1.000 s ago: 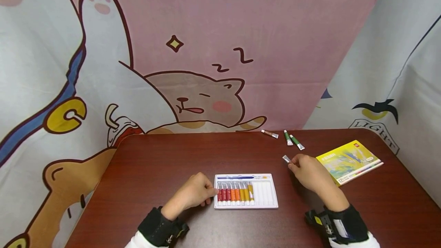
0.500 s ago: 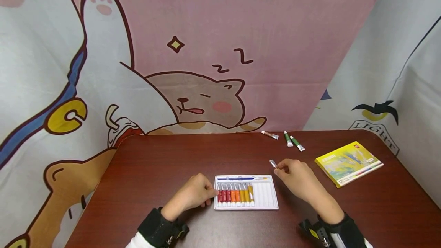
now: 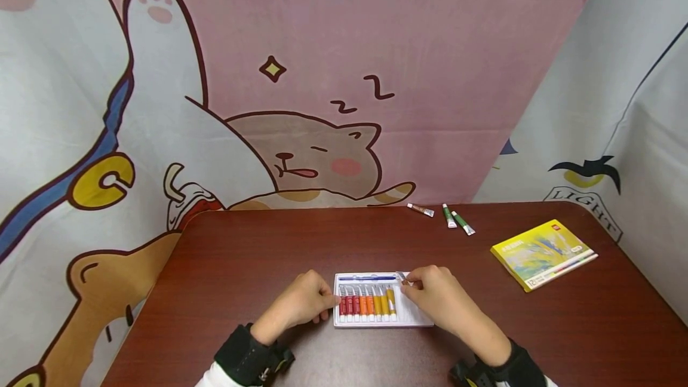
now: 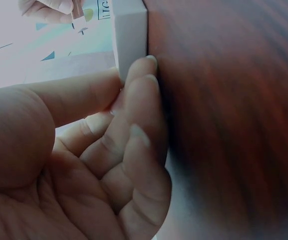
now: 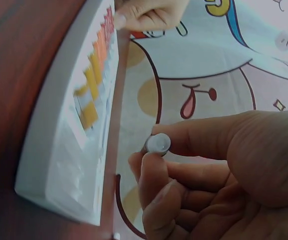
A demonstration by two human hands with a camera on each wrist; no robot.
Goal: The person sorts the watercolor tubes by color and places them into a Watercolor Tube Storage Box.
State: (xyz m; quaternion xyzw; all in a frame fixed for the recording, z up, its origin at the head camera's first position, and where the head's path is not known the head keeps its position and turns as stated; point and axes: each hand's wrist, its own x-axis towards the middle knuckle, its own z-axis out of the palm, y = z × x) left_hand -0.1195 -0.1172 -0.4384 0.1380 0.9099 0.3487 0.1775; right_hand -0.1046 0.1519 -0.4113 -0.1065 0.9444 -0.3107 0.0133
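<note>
My left hand grips the left edge of the white plastic tray, thumb on one side and fingers on the other; the left wrist view shows them at the tray wall. In the tray, red, orange and yellow-ochre paint tubes lie in a row, with a blue paintbrush along the back slot. My right hand pinches a small paint tube over the tray's right part. From the right wrist, that tube's white cap faces the camera, and its brownish body shows in the left wrist view.
A brown paint tube and two green tubes lie near the table's back edge. At the right is a yellow paint box. Behind the dark wooden table hangs a cartoon-printed cloth.
My right hand has carried the paint tube left and toward me, from beside the yellow box to over the tray. The left hand has stayed on the tray's edge.
</note>
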